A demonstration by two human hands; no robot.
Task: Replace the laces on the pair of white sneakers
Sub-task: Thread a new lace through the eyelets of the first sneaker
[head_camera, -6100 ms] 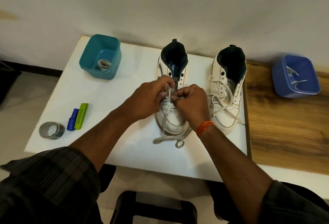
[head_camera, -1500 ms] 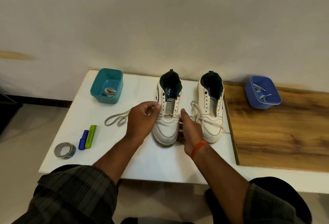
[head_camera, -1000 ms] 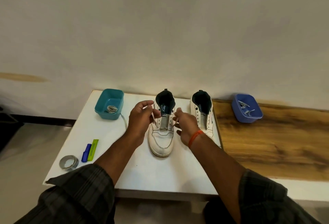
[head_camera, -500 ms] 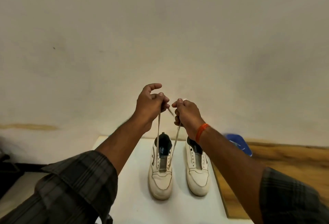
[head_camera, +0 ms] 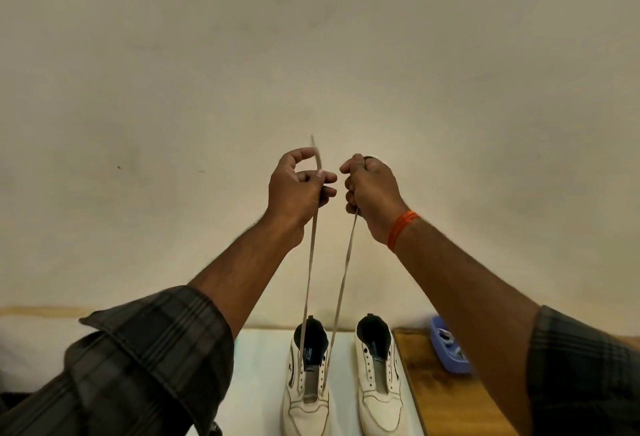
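Observation:
Two white sneakers stand side by side on the white table [head_camera: 263, 383], toes toward me. The left sneaker [head_camera: 306, 397] has one off-white lace [head_camera: 309, 279] through its lowest eyelets, and both ends run straight up to my raised hands. My left hand [head_camera: 298, 193] pinches the left end, whose tip sticks up above the fingers. My right hand [head_camera: 372, 193] grips the right end in a fist. The right sneaker [head_camera: 379, 387] shows bare eyelets with no lace in view.
A blue tub [head_camera: 448, 345] holding small pieces sits on the wooden surface [head_camera: 446, 408] to the right of the shoes, partly behind my right forearm. A plain wall fills the upper view. The table's left side is hidden by my left sleeve.
Both hands have risen higher, drawing the two lace ends up taut above the left sneaker. The view has tilted up toward the wall.

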